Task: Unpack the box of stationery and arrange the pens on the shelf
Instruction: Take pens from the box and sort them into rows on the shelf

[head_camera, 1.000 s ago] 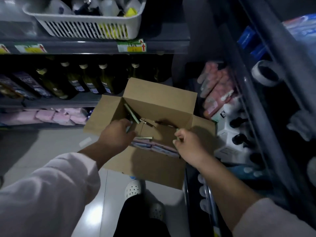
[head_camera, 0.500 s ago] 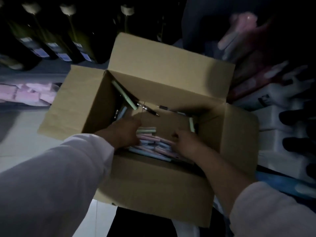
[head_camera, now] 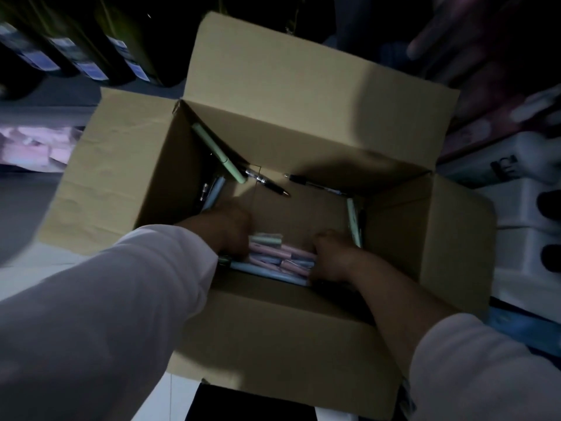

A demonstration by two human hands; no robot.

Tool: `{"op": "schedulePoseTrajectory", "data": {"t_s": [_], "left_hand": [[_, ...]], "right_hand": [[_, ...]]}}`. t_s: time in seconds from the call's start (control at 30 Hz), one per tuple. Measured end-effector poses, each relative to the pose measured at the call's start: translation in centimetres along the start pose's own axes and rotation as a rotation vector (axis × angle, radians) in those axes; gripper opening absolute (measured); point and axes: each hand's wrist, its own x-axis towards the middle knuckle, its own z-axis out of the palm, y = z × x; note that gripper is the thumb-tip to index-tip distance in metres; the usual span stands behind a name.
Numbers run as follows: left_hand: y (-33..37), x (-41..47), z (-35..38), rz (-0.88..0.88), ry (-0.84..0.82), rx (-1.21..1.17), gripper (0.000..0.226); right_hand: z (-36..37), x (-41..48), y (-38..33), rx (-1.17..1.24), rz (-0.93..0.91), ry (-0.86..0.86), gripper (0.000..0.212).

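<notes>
Pens (head_camera: 279, 256), a pastel pile of pink, blue and green, are lying on the bottom of the open cardboard box (head_camera: 303, 101), tight against its near wall, and both hands are working at them. The left hand (head_camera: 230, 229) is sitting knuckles-up on the left end of the pile. Its fingers are bending down out of sight, so I cannot tell whether they are gripping anything. The right hand (head_camera: 331, 259) is cupping the right end, thumb on top and fingers curling round the tips.

My read is that this is shaping up as a two-handed scoop. It is calling for even pressure from both ends and a level lift, because smooth round barrels are likely to be slipping out of the middle.

Strays are waiting for a later pass:
- a green pen (head_camera: 217, 151) leaning in the far-left corner
- blue ones (head_camera: 214, 192) just below it
- two black ballpoints (head_camera: 267, 183) along the far wall
- a pale pen (head_camera: 353, 220) standing against the right wall

The room is looking very dim. On the left, dark labelled bottles (head_camera: 91, 41) are lining a shelf, with pink packets (head_camera: 30, 144) lying on the level under them and pale floor (head_camera: 30, 278) showing below that. On the right, white containers (head_camera: 516, 208) are standing just beside the box. What the box is resting on, I cannot tell.
</notes>
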Motion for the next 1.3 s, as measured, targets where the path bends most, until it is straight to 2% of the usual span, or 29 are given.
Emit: {"op": "schedulePoseTrajectory", "data": {"t_s": [0.1,0.3,0.47,0.57,0.67,0.7,0.77,0.8,0.93,1.0,1.13,1.23,1.3], "left_hand": [[0.0,0.3,0.0,0.007,-0.019,-0.025,0.051],[0.0,0.2,0.5,-0.033,-0.101,-0.106,0.059],[-0.3,-0.3,0.2,-0.019,-0.067,-0.221,0.035],[-0.7,-1.1,-0.4,-0.001,0.020,-0.303,0.024],[-1.2,-1.8,-1.3,0.054,0.176,-0.476,0.050],[-1.2,-2.3,-1.8,0.066,0.220,-0.547,0.045],[-1.0,-3.5,-2.9,0.054,0.289,-0.698,0.015],[-0.8,-4.2,-3.5,0.042,0.318,-0.783,0.013],[0.0,-7.3,-5.2,0.007,0.334,-1.063,0.015],[0.6,-8.7,-5.9,0.014,0.362,-1.138,0.009],[2.2,-12.0,-7.1,0.019,0.427,-1.272,0.014],[3.0,-14.0,-7.7,-0.004,0.443,-1.358,0.019],[3.9,-15.7,-8.1,-0.003,0.440,-1.413,0.012]], "right_hand": [[0.0,0.1,0.1,0.088,0.008,-0.034,0.064],[-0.3,0.0,-0.1,0.110,-0.002,-0.103,0.070],[-0.7,-0.8,0.0,0.209,-0.052,-0.047,0.056],[-1.5,-1.3,0.1,0.326,-0.094,0.039,0.038],[-2.1,-2.1,0.0,0.533,-0.105,0.129,0.042],[-2.4,-2.4,-0.1,0.615,-0.107,0.148,0.047],[-3.0,-3.2,-0.1,0.766,-0.128,0.189,0.051],[-3.5,-3.7,-0.1,0.828,-0.147,0.202,0.047],[-4.9,-6.5,0.0,0.914,-0.202,0.208,0.040],[-5.4,-7.7,0.0,0.923,-0.216,0.219,0.039],[-6.0,-10.5,-0.2,0.993,-0.245,0.256,0.047],[-6.5,-12.0,-0.7,1.109,-0.228,0.304,0.030],[-6.8,-13.2,-1.0,1.239,-0.226,0.337,0.026]]}}
